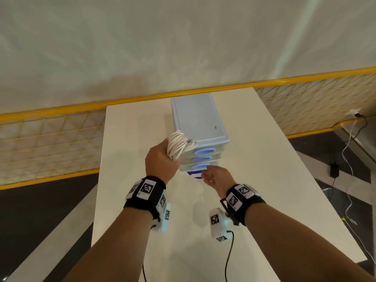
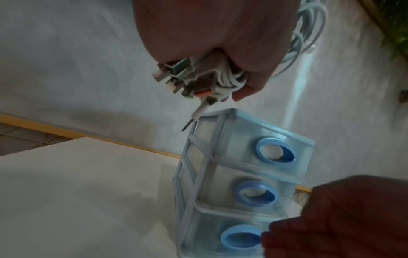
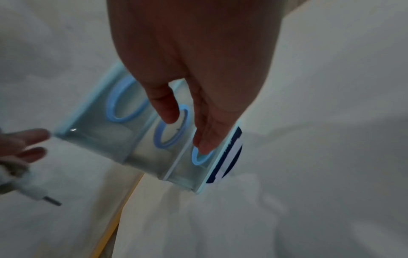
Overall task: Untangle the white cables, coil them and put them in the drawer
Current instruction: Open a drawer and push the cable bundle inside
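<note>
My left hand [image 1: 163,159] grips a coiled bundle of white cables [image 1: 179,144], raised beside the top left corner of the drawer unit [image 1: 200,121]. In the left wrist view, several connectors [image 2: 187,82] stick out under the fist [image 2: 220,43], and the loops [image 2: 309,34] hang behind it. The translucent unit [image 2: 220,178] has three drawers with blue ring handles, all pushed in. My right hand [image 1: 205,174] reaches to the lowest drawer with fingers nearly straight. One fingertip [image 3: 203,148] touches its ring handle [image 3: 198,157].
The unit stands mid-table on a white tabletop [image 1: 264,180]. A blue and white label [image 1: 193,174] lies under its front. Yellow-framed mesh [image 1: 50,143] runs behind the table. Loose wires and a black adapter [image 1: 334,169] lie on the floor at the right.
</note>
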Demonstrator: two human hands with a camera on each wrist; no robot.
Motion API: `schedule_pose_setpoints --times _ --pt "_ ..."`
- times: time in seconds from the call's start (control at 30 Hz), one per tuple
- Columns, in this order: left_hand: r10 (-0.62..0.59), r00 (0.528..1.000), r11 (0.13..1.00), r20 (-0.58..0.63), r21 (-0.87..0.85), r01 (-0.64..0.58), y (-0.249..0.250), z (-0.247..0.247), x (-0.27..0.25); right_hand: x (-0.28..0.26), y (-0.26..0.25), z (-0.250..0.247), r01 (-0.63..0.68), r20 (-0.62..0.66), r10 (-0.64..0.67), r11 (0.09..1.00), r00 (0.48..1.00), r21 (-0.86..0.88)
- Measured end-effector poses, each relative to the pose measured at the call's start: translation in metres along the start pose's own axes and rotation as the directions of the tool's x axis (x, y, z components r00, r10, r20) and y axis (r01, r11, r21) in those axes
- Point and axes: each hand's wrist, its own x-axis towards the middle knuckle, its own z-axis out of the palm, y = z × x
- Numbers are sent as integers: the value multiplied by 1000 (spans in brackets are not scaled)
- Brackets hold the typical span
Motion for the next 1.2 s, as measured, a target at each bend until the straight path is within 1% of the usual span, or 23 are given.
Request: schedule_pose_setpoints --times 0.07,0.13,0.17,0.23,0.27,0.4,0.5,0.63,0.77,0.87,0.93,1.0,1.03,1.07,1.1,1.13,1.17,1.2 --pt "77 996 997 39 -25 -76 0 8 0 19 7 10 -78 -36 84 987 996 143" --pt "163 981 986 109 -29 -161 2 16 3 34 11 18 -121 -57 136 970 989 212" --pt "204 969 979 141 -14 -204 4 18 5 39 12 21 -135 -58 154 958 986 253" --pt "287 944 953 163 53 -299 3 21 13 45 14 24 -154 -43 179 928 983 338" --pt "312 935 940 170 88 -330 1 21 17 44 15 24 -161 -35 187 917 982 364" --pt "356 919 898 170 208 -387 -12 25 25 33 30 16 -159 -15 181 900 983 405" --pt "390 911 885 137 218 -412 -12 28 23 17 51 4 -145 -6 166 873 986 466" --pt "409 906 882 107 208 -423 -8 24 21 -13 75 -15 -142 11 155 870 988 471" --pt "353 921 896 168 222 -384 -10 23 24 -44 95 -37 -134 -31 169 869 985 476" --pt "331 931 920 155 168 -355 -8 25 20 -62 108 -50 -139 -39 178 870 983 474" --pt "310 940 931 143 152 -330 -10 26 19 -68 109 -50 -139 -29 172 874 985 466" --pt "291 947 935 137 168 -312 -9 25 19 -71 106 -48 -134 -41 170 887 985 441" --pt "282 949 934 140 186 -305 -7 24 19 -73 103 -46 -146 -61 186 904 981 402" --pt "288 947 931 141 193 -311 -5 21 19 -75 99 -45 -161 -96 200 935 975 317" --pt "317 938 922 137 186 -339 -3 18 17 -78 95 -44 -174 -155 204 967 967 185" --pt "366 922 905 128 182 -385 -1 15 12 -82 87 -43 -178 -223 182 983 958 41" --pt "423 897 876 125 196 -440 -1 11 8 -85 77 -43 -145 -297 114 986 948 -85" --pt "475 868 841 145 217 -496 -2 8 2 -89 64 -42 -64 -353 0 983 936 -170"
